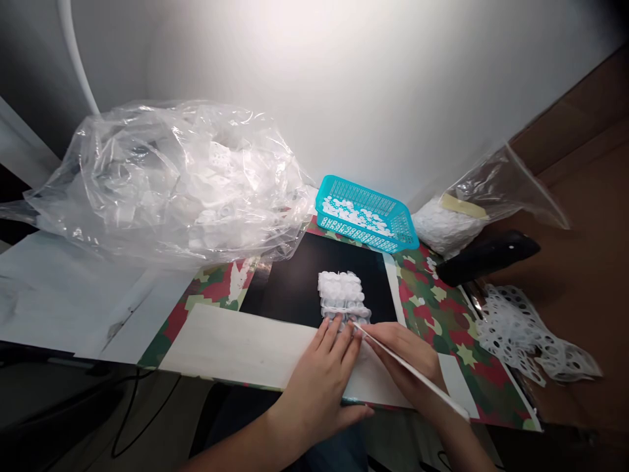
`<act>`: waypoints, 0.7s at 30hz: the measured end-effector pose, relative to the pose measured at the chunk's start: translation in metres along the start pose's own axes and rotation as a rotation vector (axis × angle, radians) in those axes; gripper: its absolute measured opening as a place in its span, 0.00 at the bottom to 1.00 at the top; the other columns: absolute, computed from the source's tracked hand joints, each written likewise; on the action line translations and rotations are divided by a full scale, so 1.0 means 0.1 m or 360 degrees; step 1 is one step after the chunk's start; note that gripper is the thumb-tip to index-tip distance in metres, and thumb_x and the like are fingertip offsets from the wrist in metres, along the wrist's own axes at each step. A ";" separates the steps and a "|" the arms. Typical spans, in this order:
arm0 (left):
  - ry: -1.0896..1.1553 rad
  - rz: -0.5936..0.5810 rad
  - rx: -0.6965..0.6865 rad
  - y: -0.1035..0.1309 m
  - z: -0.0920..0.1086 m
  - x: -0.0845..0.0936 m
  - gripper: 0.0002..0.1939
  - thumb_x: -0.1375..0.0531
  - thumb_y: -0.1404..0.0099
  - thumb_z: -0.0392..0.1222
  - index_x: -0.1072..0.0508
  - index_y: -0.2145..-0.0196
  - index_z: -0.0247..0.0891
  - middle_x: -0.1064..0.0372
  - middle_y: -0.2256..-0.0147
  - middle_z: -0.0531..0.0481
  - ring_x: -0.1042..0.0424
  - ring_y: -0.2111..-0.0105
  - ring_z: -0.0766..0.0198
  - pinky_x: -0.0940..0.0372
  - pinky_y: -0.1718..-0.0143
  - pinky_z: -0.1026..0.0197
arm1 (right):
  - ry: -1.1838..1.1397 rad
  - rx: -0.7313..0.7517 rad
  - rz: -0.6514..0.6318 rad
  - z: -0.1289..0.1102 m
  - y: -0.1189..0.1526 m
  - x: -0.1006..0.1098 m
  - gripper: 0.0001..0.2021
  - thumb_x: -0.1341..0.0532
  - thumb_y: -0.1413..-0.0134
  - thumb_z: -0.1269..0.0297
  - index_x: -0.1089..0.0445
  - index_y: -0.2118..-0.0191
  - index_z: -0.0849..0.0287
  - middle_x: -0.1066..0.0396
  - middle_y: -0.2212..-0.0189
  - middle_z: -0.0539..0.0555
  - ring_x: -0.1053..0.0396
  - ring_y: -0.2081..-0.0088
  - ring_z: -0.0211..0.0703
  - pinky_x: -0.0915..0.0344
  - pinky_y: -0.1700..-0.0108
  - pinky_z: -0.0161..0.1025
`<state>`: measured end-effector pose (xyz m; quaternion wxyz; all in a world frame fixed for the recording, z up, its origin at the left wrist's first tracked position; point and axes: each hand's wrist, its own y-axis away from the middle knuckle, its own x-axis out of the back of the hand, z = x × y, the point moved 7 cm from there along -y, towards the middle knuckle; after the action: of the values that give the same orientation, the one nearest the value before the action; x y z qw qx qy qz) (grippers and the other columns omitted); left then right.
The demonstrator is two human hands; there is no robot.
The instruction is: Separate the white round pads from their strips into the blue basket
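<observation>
A white piece made of rows of small round discs lies on a black mat. My left hand lies flat with fingers stretched out, its fingertips on the near edge of the piece. In my right hand is a thin white stick, pinched between the fingers. The stick's tip meets the near edge of the piece, beside my left fingertips. What exactly lies under the fingertips is hidden.
Behind the mat stands a turquoise basket with loose white discs. A large clear plastic bag fills the back left. To the right are a smaller bag, a black object and punched white sheet scraps.
</observation>
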<state>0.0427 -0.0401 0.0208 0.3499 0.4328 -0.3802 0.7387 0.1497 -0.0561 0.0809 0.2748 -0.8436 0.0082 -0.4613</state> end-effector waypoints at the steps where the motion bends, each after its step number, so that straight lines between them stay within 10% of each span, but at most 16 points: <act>1: 0.0008 0.0002 -0.0003 -0.01 -0.01 0.00 0.45 0.52 0.39 0.67 0.50 0.38 0.27 0.55 0.36 0.37 0.58 0.37 0.44 0.65 0.37 0.48 | 0.0016 -0.0040 0.0025 0.02 0.01 0.02 0.15 0.44 0.43 0.77 0.31 0.52 0.59 0.26 0.59 0.55 0.29 0.56 0.44 0.31 0.54 0.40; 21: -0.0356 0.0055 0.0085 0.21 0.02 -0.04 0.36 0.51 0.34 0.55 0.49 0.38 0.26 0.52 0.37 0.37 0.55 0.37 0.50 0.66 0.37 0.52 | -0.0252 -0.0075 -0.0186 0.08 -0.04 -0.22 0.15 0.48 0.38 0.72 0.32 0.49 0.56 0.27 0.56 0.56 0.29 0.54 0.48 0.30 0.52 0.44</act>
<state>0.0272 -0.0518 0.0125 0.2810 0.5151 -0.4042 0.7017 0.1427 -0.0432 0.0620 0.2274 -0.8827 -0.0520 -0.4080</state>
